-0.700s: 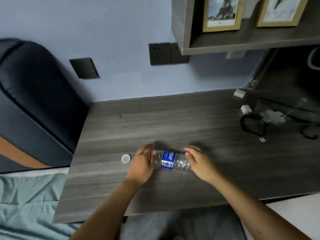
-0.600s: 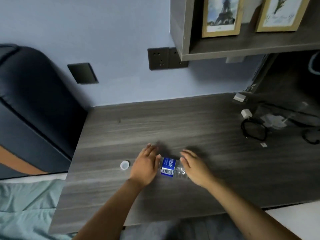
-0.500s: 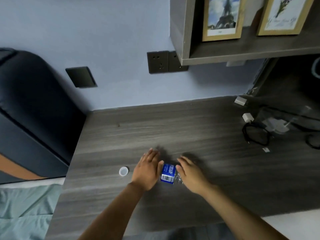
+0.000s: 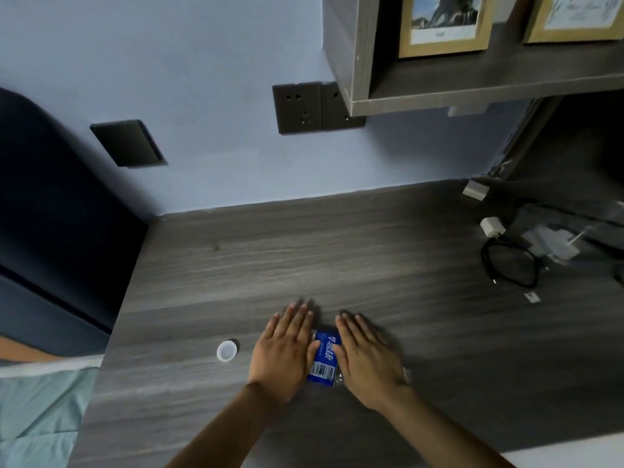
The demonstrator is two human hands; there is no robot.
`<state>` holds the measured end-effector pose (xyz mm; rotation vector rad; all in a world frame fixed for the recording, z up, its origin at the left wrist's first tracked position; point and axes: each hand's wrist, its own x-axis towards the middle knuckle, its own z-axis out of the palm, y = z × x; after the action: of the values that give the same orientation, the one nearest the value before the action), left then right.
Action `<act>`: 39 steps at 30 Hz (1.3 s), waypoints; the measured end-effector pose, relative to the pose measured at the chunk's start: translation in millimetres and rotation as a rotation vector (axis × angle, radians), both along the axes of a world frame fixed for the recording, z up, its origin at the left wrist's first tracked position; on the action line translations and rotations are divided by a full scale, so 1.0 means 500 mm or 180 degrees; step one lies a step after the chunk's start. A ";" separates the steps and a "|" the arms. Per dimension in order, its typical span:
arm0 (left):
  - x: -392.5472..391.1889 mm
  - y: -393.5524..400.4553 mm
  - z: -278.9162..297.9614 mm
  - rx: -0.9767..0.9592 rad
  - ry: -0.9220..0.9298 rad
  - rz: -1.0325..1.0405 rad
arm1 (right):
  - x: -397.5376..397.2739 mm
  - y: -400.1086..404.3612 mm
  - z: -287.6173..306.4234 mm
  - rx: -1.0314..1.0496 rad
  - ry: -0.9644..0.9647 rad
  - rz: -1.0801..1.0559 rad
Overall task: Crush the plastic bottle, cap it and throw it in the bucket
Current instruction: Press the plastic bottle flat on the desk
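Note:
The plastic bottle (image 4: 325,358) lies on its side on the grey wooden desk (image 4: 304,258), squashed short; only its blue label with a barcode shows between my hands. My left hand (image 4: 285,354) lies flat over its left end, fingers straight and pointing away from me. My right hand (image 4: 368,361) lies flat over its right end in the same way. The two hands press the bottle between and under them. The white cap (image 4: 227,350) sits loose on the desk, a short way left of my left hand. No bucket is in view.
A coiled black cable (image 4: 510,265), a white charger plug (image 4: 492,226) and clear plastic wrapping lie at the desk's right. A shelf (image 4: 472,92) with framed pictures hangs above the back right. A dark chair back (image 4: 50,214) stands left of the desk.
My hands have closed in toward each other along the bottle, which is now much shorter. The cap has stayed in place.

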<state>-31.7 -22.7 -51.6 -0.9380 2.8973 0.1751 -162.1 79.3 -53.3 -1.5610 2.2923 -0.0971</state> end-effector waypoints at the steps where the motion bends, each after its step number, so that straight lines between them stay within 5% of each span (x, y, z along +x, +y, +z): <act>1: -0.003 0.001 -0.002 -0.0014 -0.0038 -0.0024 | 0.002 -0.001 -0.003 0.0034 0.0033 0.0017; 8: -0.011 0.001 0.014 0.0004 -0.0210 -0.0015 | -0.015 -0.022 0.007 0.0265 -0.0740 -0.0355; 15: -0.026 -0.031 0.035 0.0035 -0.0534 -0.0495 | -0.011 -0.020 0.001 0.0092 0.0125 -0.0020; 29: -0.030 -0.047 0.007 0.0212 -0.0527 -0.0829 | 0.001 -0.032 -0.035 0.0006 0.0062 0.0087; 39: -0.021 -0.028 -0.014 -0.0245 -0.0797 -0.0979 | 0.018 -0.027 -0.023 -0.0151 0.0200 -0.0197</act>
<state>-42.1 -36.8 -58.6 -0.4711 2.7805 -0.0723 -152.8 65.9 -65.0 -1.5372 2.4040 -0.1209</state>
